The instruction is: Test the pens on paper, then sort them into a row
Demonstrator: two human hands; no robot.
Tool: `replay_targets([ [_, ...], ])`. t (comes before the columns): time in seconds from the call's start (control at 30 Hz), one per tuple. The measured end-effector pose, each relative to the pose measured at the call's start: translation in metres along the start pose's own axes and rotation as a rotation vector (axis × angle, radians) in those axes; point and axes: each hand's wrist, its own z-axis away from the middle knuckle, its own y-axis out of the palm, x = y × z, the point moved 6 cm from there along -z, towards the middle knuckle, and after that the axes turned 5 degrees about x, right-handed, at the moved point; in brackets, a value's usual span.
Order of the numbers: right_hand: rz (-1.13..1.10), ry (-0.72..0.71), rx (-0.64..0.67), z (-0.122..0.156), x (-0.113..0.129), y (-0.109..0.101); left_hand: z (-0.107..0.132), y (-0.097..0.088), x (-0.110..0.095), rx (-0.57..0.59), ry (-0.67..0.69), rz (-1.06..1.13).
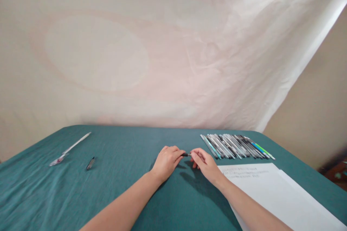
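My left hand (167,160) and my right hand (204,161) meet just above a teal tablecloth (121,187) in the middle of the table. Both are closed in a pinch on one small dark pen (185,155), which shows only as a short piece between the fingertips. Most of the pen is hidden inside the hands. A row of several pens (235,146) lies side by side to the right, beyond my right hand.
White sheets of paper (273,195) with some writing at the top lie under my right forearm. At the left lie a long white pen (69,148) and a short dark pen part (90,163). A pale cloth backdrop (162,50) hangs behind the table.
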Motion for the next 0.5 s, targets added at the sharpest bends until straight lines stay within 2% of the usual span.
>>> replay_targets([
  [0.2, 0.078, -0.073, 0.043, 0.0021, 0.0082, 0.0021, -0.0001, 0.0024, 0.0028, 0.006, 0.007, -0.019],
  [0.5, 0.131, -0.034, 0.075, 0.0001, 0.0035, 0.0043, -0.0019, 0.0022, -0.0005, 0.02, 0.045, -0.027],
])
